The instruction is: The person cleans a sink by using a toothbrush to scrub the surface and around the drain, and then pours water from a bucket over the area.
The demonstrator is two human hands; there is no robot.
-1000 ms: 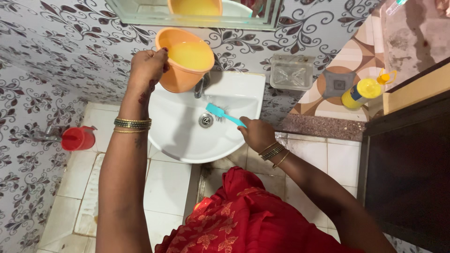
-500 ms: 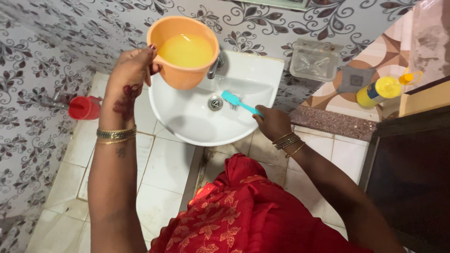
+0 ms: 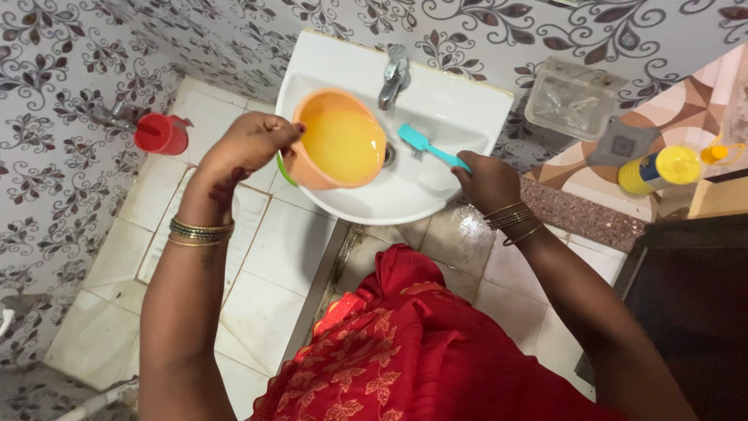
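A: What's lying nearest the camera?

B: Red cloth with a leaf pattern (image 3: 397, 351) is filling the bottom of the view, and both bare arms are reaching out over it. Below them the pale floor tiles (image 3: 265, 288) are showing.

A: What is the left hand doing?

B: The left hand (image 3: 253, 144) is gripping the orange mug (image 3: 339, 140) at its handle side, fingers curled shut on it. The mug is hanging over the left part of the white basin (image 3: 436, 109), holding liquid.

A: And the right?

B: The right hand (image 3: 487, 181) is keeping its grip closed around the handle of a teal brush (image 3: 428, 146), whose head is lying inside the basin just beside the drain and the mug's rim.

A: Farther back?

B: A metal tap (image 3: 393, 74) is standing at the basin's rear edge. A clear soap dish (image 3: 575, 97) is sitting on the patterned wall to the right, a yellow bottle (image 3: 662, 169) is standing beyond it, and a red mug (image 3: 160, 134) is sitting under a wall tap on the left.
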